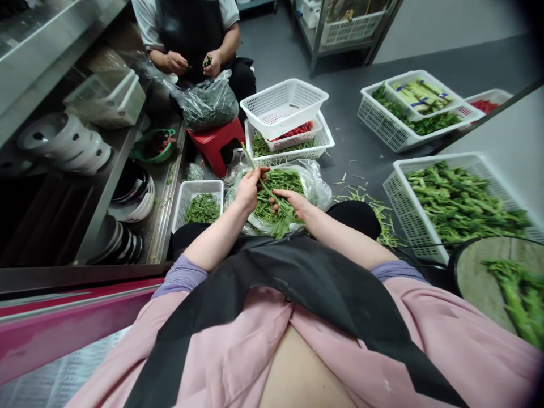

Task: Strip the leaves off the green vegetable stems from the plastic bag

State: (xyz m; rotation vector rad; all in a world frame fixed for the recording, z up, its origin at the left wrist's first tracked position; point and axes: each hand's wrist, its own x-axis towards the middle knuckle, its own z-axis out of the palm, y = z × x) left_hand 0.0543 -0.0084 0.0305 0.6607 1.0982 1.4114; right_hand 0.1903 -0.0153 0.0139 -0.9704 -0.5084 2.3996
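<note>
Between my two hands stretches a long green vegetable stem [264,186], its leafy end hanging down toward my lap. My left hand [250,190] is closed on the upper part of the stem, fingers pinched around it. Lower down, my right hand [292,203] grips the same stem near its leaves. Beneath both hands, an open clear plastic bag [317,184] holds a heap of thin green stems [283,180]. Left of the bag stands a small white basket [178,208] with short cut greens [203,208] in it.
Across from me a person [191,34] handles greens over a bag on a red stool [216,144]. White baskets [284,105] are stacked ahead. At right are a basket of thick green stalks [467,198] and a round board [471,277]. Trimmings [385,224] litter the floor. Metal shelving [159,226] borders the left.
</note>
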